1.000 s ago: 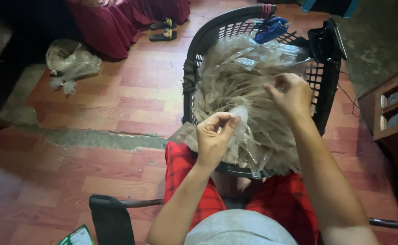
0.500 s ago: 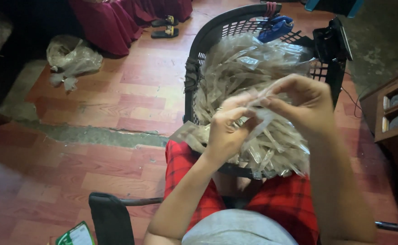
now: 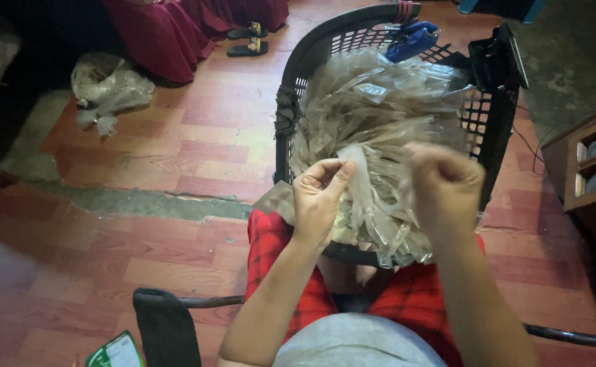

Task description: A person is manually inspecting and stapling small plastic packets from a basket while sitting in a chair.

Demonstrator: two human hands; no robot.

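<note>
A: We see the left hand (image 3: 318, 197) raised over the near edge of the black basket (image 3: 291, 102), thumb and fingers pinched on 1 clear plastic strip (image 3: 362, 183). That strip hangs down from the pinch onto the pile.

B: And the right hand (image 3: 444, 187)? We find it blurred, curled into a loose fist just right of the strip, close to the left hand but not touching it. We cannot tell whether it grips anything.

A: The pile of clear plastic strips (image 3: 379, 109) fills the basket and spills over its near rim toward the red checked shorts (image 3: 277, 251). The basket rests against the person's knees.

B: At the basket's far rim we see a blue clip (image 3: 412, 39), and at its right corner a black device (image 3: 495, 61).

A: On the red tiled floor (image 3: 175, 149) to the left lies a crumpled plastic bag (image 3: 107, 85), well apart from the basket. Beyond it, 2 sandals (image 3: 247, 39) sit beside a maroon cloth (image 3: 162, 34).

B: A wooden shelf (image 3: 583, 163) stands at the right edge.
</note>
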